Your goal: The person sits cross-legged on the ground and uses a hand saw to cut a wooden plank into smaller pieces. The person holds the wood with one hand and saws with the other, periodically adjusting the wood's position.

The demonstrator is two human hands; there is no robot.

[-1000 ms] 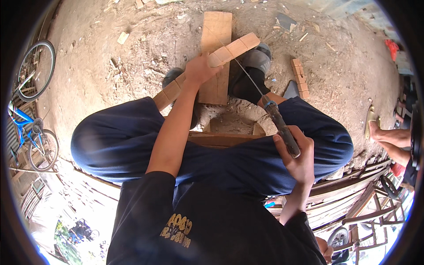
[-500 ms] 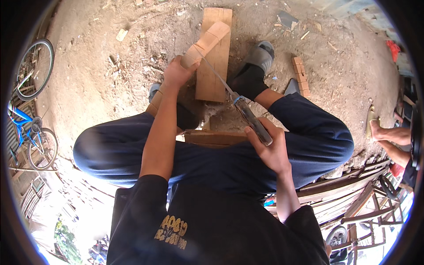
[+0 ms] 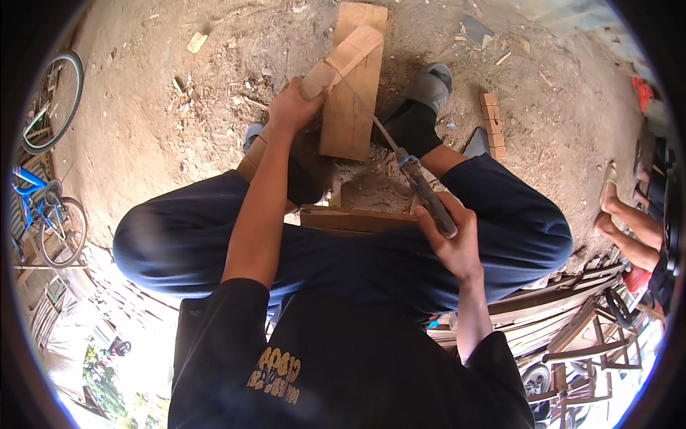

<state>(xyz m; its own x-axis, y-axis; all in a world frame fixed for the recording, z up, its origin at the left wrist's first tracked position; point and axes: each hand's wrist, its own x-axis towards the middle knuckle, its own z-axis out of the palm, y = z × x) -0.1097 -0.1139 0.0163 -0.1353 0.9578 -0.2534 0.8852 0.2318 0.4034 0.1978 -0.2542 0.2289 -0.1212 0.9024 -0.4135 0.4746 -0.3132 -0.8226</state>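
My left hand [image 3: 293, 109] is wrapped round a notched wooden bar [image 3: 350, 57], which slants from the upper middle down under my left forearm. Grooves cut across the bar. Its far end lies over a flat wooden plank [image 3: 345, 136] on the ground. In my right hand [image 3: 457, 236] is the dark handle of a long, thin file [image 3: 425, 187] with a blue band near the blade. The file's blade points up and left, its tip meeting the bar's edge at a groove just beyond my left hand. The lower part of the bar is partly hidden by my arm.
A second notched wooden piece [image 3: 492, 125] lies on the dirt right of my sandalled foot [image 3: 429, 89]. A wooden board [image 3: 357, 220] lies between my legs. Blue bicycle [image 3: 53, 207] parts stand at left. Another person's legs [image 3: 629, 225] show at right, above stacked wood [image 3: 543, 304].
My right hand has drawn the file slightly back, toward the lower right. My left hand still grips the bar. The whole view has shifted a little.
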